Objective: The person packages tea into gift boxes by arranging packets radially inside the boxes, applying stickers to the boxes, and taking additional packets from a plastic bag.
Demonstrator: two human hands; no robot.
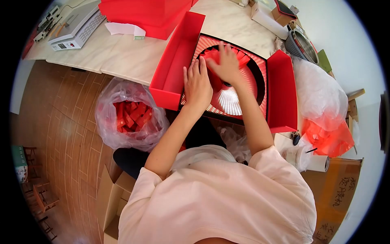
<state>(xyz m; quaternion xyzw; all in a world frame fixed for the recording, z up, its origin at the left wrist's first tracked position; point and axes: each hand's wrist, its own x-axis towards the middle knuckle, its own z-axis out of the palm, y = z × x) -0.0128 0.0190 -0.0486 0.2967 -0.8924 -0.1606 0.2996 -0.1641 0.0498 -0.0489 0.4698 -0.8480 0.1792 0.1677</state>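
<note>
Before me an opened red box [280, 87] spreads its side flaps on either side of a black-edged center panel. That panel [260, 70] has a shiny red-and-white pattern and a round black ring [256, 77]. Red pleated material [243, 59] fans along the far part of the ring. My left hand [198, 85] lies flat with extended fingers over the panel's left side, reaching the ring's edge. Over the pleated material is my right hand [226, 65], its fingers spread and thumb toward the left hand. No held object shows in either hand; what lies beneath the palms is hidden.
On the floor at left stands a clear plastic bag [103, 118] of red pieces. A larger red box [146, 16] and a grey-white device [77, 28] sit on the marble-look table. At right are a metal basket [298, 46], plastic bags [319, 85] and a cup [301, 156].
</note>
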